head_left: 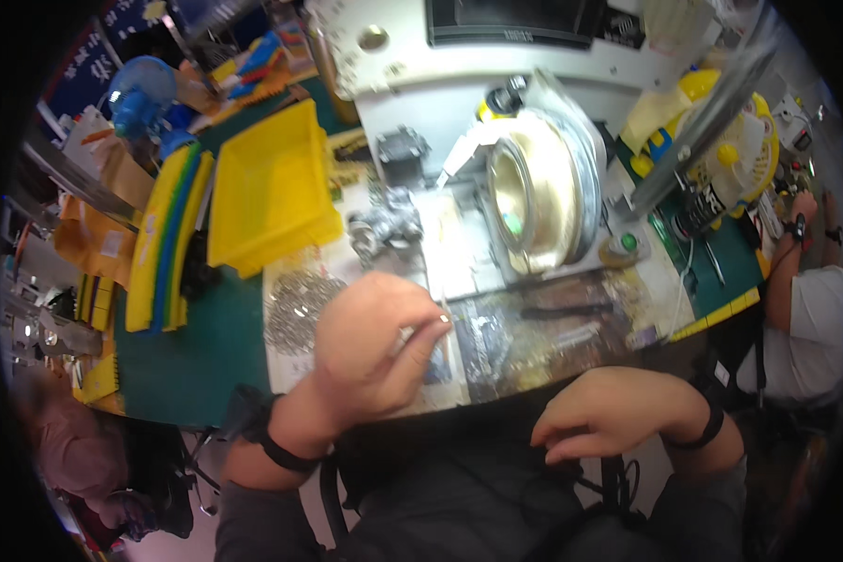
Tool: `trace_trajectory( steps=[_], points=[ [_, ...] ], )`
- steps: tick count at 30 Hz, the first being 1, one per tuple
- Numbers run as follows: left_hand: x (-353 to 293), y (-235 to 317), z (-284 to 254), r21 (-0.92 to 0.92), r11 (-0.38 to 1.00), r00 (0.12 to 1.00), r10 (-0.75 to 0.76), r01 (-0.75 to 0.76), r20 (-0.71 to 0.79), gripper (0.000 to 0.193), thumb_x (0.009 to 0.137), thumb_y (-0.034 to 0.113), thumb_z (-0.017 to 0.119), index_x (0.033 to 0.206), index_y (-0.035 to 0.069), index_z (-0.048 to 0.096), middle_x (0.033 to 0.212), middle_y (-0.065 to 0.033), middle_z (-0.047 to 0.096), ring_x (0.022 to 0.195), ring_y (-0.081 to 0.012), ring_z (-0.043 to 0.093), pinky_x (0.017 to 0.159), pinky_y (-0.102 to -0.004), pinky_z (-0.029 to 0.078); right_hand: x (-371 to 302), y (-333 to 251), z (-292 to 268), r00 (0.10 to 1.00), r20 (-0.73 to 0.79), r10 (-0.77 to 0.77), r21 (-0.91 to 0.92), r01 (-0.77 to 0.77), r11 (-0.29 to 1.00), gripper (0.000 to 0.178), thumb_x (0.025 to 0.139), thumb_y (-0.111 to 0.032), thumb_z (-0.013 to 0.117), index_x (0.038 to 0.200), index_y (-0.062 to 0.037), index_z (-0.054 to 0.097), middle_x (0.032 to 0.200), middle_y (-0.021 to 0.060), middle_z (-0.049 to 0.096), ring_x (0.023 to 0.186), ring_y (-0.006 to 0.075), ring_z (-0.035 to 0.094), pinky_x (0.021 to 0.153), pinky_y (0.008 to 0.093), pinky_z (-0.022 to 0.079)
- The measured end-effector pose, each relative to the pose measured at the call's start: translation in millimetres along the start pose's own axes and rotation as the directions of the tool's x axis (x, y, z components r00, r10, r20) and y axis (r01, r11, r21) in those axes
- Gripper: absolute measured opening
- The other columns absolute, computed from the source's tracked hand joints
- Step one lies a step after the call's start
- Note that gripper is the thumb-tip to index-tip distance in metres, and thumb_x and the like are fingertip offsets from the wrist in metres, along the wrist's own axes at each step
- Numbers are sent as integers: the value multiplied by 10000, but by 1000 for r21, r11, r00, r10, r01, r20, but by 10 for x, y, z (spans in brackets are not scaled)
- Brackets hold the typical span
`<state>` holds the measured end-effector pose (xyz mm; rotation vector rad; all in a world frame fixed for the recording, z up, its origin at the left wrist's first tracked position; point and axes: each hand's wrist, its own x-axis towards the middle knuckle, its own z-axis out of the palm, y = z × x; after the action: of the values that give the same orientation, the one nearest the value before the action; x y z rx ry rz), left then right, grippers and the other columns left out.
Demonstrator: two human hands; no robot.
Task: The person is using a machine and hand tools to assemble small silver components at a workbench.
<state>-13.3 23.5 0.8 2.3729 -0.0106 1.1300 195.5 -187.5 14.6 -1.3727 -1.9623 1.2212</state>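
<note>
My left hand [375,342] is over the front of the worktable, thumb and forefinger pinched on a small shiny metal piece [445,319]. Just left of that hand, a pile of small silvery metal parts [295,304] lies on pale paper. My right hand [618,412] hangs in front of the table's near edge, loosely bent and open, and nothing shows in it. Beyond the left hand stands a grey metal fixture [384,225] beside a grey machine. A large pale ring-shaped wheel [515,201] is at the machine's right side.
An empty yellow tray [276,192] sits at the back left, beside stacked yellow and blue bins [169,239]. Dark tweezers-like tool [567,310] lies on the stained mat. A small bottle [620,248] stands right of the wheel. Another person's arm [787,248] is at far right.
</note>
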Motion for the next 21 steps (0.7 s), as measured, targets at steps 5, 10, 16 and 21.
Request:
trace_trajectory(
  steps=[5, 10, 16, 21],
  points=[
    [16, -53, 49, -39, 999, 1000, -7, 7, -10, 146, 831, -31, 743, 933, 27, 656, 847, -116, 669, 746, -291, 633, 678, -360, 494, -138, 331, 413, 873, 430, 231, 176, -332, 927, 346, 1019, -383, 622, 1032, -47, 708, 844, 132, 719, 766, 323, 692, 673, 411, 530],
    [-17, -76, 102, -30, 999, 1000, -13, 14, 3, 141, 831, -35, 741, 928, 21, 654, 844, -118, 668, 744, -284, 633, 682, -356, 498, 92, 223, 649, 776, 521, 357, 115, -477, 871, 445, 1022, -453, 603, 918, -29, 686, 725, 120, 668, 689, 295, 665, 635, 403, 505],
    [-35, -63, 97, -26, 1000, 1000, -13, 13, 7, 143, 828, -37, 739, 925, 20, 651, 844, -118, 667, 742, -280, 635, 681, -354, 499, 122, 59, 734, 792, 561, 240, 155, -385, 910, 438, 941, -423, 642, 833, -4, 708, 752, 141, 687, 740, 336, 678, 658, 443, 510],
    [-27, -59, 74, -35, 999, 999, -29, 30, 24, 140, 824, -37, 737, 919, 20, 652, 844, -119, 666, 744, -282, 635, 685, -352, 499, 213, -44, 705, 788, 524, 322, -235, -230, 944, 258, 852, -315, 709, 825, -58, 698, 764, 146, 715, 710, 360, 686, 621, 442, 521]
  ],
)
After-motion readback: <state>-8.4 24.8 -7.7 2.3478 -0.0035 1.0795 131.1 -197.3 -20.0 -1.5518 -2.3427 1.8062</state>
